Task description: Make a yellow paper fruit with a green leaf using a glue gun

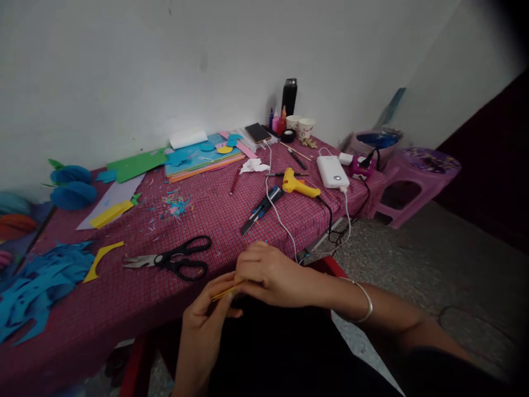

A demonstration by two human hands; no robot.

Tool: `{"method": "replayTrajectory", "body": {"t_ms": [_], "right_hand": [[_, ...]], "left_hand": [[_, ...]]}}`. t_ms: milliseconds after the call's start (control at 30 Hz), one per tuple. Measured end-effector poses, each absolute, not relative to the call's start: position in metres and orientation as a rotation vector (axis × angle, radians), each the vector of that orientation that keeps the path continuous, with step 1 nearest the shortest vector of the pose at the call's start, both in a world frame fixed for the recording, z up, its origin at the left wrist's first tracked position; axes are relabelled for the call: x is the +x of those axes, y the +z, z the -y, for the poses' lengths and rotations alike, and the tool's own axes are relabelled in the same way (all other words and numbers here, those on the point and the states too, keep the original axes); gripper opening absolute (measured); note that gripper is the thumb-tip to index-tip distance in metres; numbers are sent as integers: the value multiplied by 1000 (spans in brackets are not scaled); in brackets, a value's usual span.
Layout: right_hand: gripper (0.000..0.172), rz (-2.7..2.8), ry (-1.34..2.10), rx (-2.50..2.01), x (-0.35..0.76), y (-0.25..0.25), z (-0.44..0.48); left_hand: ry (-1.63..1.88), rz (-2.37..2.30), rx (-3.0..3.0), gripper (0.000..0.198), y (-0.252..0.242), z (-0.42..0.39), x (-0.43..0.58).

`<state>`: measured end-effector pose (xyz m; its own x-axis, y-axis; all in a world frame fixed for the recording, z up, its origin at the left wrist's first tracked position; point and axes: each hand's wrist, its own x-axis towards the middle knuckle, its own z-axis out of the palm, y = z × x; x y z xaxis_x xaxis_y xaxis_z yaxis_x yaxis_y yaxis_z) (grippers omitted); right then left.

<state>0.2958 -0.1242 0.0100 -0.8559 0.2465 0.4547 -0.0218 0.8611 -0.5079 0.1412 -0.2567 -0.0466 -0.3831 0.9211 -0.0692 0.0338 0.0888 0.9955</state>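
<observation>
Both hands meet in front of my body, just off the table's near edge. My left hand (209, 317) is closed, with a thin folded piece of yellow paper (224, 294) pinched between thumb and fingers. The far end of that same paper is gripped by my right hand (264, 275), its fingers curled over it. A bangle circles my right wrist. Much of the paper is hidden behind the fingers. Black-handled scissors (169, 259) lie slightly open on the table, left of my hands. Beyond my right hand rests a blue and black box cutter (262, 209).
On the checked tablecloth (219, 209) lie blue paper strips (45, 286), a curved yellow scrap (101, 259), coloured sheets (202, 157), a yellow glue gun (298, 184) and a white power bank (332, 171) with cables. Blue paper flowers (73, 187) stand left; a pink stool (413, 182) stands right.
</observation>
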Motion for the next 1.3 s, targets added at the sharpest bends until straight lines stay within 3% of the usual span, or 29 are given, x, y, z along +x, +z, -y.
{"method": "replayTrajectory", "body": {"t_ms": [133,233,267,367,500,533,700,967,1133,1300], "right_hand": [[16,2490,689,-152,296,14,130],[7,2473,844,-142,300,20,131],[11,2477,899,-125,304,23,127],[46,2429,919,-239,330,28,94],[43,2116,452,-899,373,14,14],[44,2175,180,-1126,381,7,-5],[44,2409,-62,-1333,394,-29,-51],[40,2429,-202,-1443,377,-27,-54],[29,2373,-127,-1434,373,-26,-66],[41,2108,40,-1484,382,9,-50]], "left_hand": [[1431,-1565,1046,16,-38,260,143],[1525,-1564,1130,12,-32,260,145],[1543,-1572,1142,12,-31,260,146],[1548,-1587,1089,17,-29,259,147],[1605,-1575,998,33,-35,258,148],[1617,-1582,978,35,-37,258,148],[1692,-1557,779,40,-52,256,149],[1890,-1180,503,28,-45,247,157],[1884,-1164,524,33,-49,248,158],[1770,-1192,612,36,-51,254,152]]}}
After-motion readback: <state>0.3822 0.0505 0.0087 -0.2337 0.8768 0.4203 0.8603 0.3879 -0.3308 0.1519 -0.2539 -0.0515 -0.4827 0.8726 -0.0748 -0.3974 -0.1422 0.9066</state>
